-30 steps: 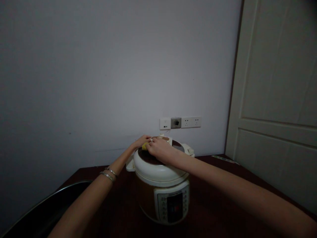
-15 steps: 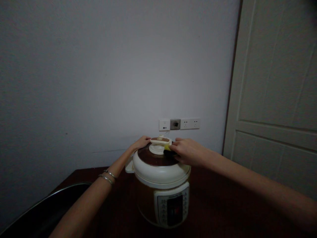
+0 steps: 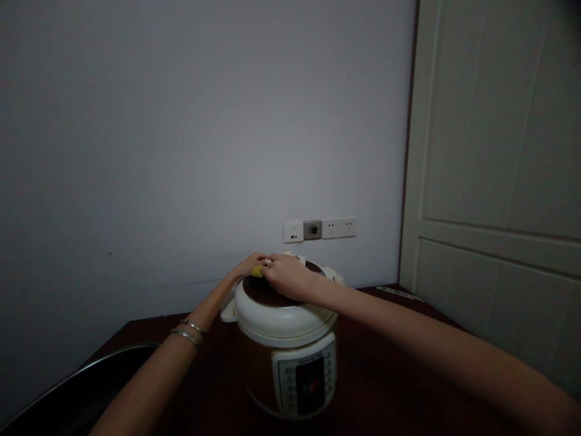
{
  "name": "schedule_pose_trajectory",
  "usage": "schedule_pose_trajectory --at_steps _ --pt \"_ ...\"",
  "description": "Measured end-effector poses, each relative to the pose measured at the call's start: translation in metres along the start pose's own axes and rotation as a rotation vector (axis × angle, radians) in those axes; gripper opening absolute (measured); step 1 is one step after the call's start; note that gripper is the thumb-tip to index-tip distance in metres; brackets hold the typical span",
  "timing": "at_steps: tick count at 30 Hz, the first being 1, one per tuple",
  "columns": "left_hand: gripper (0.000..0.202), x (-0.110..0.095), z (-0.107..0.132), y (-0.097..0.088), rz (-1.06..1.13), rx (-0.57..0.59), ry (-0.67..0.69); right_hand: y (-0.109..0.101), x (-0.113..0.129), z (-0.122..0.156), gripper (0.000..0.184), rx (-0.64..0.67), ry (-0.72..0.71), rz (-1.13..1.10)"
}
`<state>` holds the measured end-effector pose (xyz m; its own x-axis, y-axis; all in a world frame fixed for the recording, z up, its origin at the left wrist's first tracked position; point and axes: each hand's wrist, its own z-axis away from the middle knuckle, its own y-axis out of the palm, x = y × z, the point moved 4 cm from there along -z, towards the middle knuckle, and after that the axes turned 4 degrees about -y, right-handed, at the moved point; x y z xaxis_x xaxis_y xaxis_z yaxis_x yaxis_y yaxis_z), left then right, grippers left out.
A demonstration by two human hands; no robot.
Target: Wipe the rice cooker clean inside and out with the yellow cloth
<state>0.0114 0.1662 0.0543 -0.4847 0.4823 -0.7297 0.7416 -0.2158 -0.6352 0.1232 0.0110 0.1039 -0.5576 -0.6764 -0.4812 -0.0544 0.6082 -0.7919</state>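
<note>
A white and brown electric pressure cooker point(image 3: 281, 327) stands upright in front of me with its lid on. My right hand point(image 3: 285, 275) is closed around a yellow and black sponge point(image 3: 258, 271), pressed to the left part of the brown lid top. It covers much of the lid handle point(image 3: 295, 257). Just beside the sponge, my left hand point(image 3: 250, 264) lies on the far left side of the lid, fingers stretched out; their tips are partly hidden. Bracelets circle my left wrist.
A dark pan point(image 3: 91, 387) with a shiny rim sits at the lower left, partly behind my left forearm. Wall sockets point(image 3: 339, 227) are behind the cooker. A pale panelled door point(image 3: 490, 181) rises at the right. The dark red table point(image 3: 376, 357) bears the cooker.
My right hand has moved left across the lid with the sponge, from the right of the handle to its left, near my left hand. The view has shifted slightly right.
</note>
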Motion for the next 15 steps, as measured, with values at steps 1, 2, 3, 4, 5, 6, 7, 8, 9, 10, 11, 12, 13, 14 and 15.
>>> schedule_pose_trajectory --at_steps 1,2,3,4,5,6,7,8,9,10,11,12,13,14,15 --pt "0.024 0.000 0.000 0.001 0.003 0.015 -0.011 -0.002 -0.001 0.005 0.020 -0.011 0.011 -0.009" --pt "0.024 0.000 0.000 0.002 0.008 0.029 -0.022 -0.004 -0.003 0.011 0.019 -0.022 0.024 -0.016" --pt "0.024 0.000 0.000 0.002 0.012 0.037 -0.032 -0.006 -0.004 0.016 0.018 -0.030 0.036 -0.020" --pt "0.023 0.001 -0.001 0.002 0.015 0.040 -0.041 -0.007 -0.005 0.022 0.018 -0.035 0.044 -0.021" --pt "0.023 0.002 -0.001 0.003 0.018 0.040 -0.049 -0.008 -0.006 0.027 0.017 -0.038 0.049 -0.023" --pt "0.022 0.003 -0.002 0.003 0.020 0.038 -0.057 -0.009 -0.007 0.032 0.017 -0.038 0.054 -0.025" --pt "0.022 0.004 -0.002 0.003 0.022 0.036 -0.064 -0.009 -0.009 0.038 0.017 -0.031 0.061 -0.027" --pt "0.022 0.005 -0.003 0.003 0.025 0.035 -0.071 -0.008 -0.011 0.044 0.017 -0.020 0.071 -0.029" --pt "0.022 0.006 -0.003 0.003 0.030 0.034 -0.076 -0.007 -0.014 0.050 0.017 -0.006 0.085 -0.031" --pt "0.023 0.007 -0.004 0.003 0.035 0.034 -0.079 -0.006 -0.018 0.058 0.017 0.014 0.103 -0.033" --pt "0.023 0.008 -0.004 0.003 0.040 0.035 -0.082 -0.006 -0.022 0.065 0.017 0.037 0.130 -0.033" --pt "0.024 0.009 -0.004 0.003 0.044 0.036 -0.083 -0.006 -0.026 0.073 0.016 0.059 0.161 -0.032" --pt "0.024 0.010 -0.005 0.003 0.047 0.037 -0.083 -0.007 -0.029 0.081 0.015 0.078 0.191 -0.029" --pt "0.024 0.010 -0.005 0.003 0.048 0.037 -0.082 -0.009 -0.032 0.087 0.013 0.092 0.216 -0.024" --pt "0.024 0.011 -0.006 0.003 0.047 0.038 -0.081 -0.011 -0.034 0.093 0.011 0.096 0.232 -0.018"
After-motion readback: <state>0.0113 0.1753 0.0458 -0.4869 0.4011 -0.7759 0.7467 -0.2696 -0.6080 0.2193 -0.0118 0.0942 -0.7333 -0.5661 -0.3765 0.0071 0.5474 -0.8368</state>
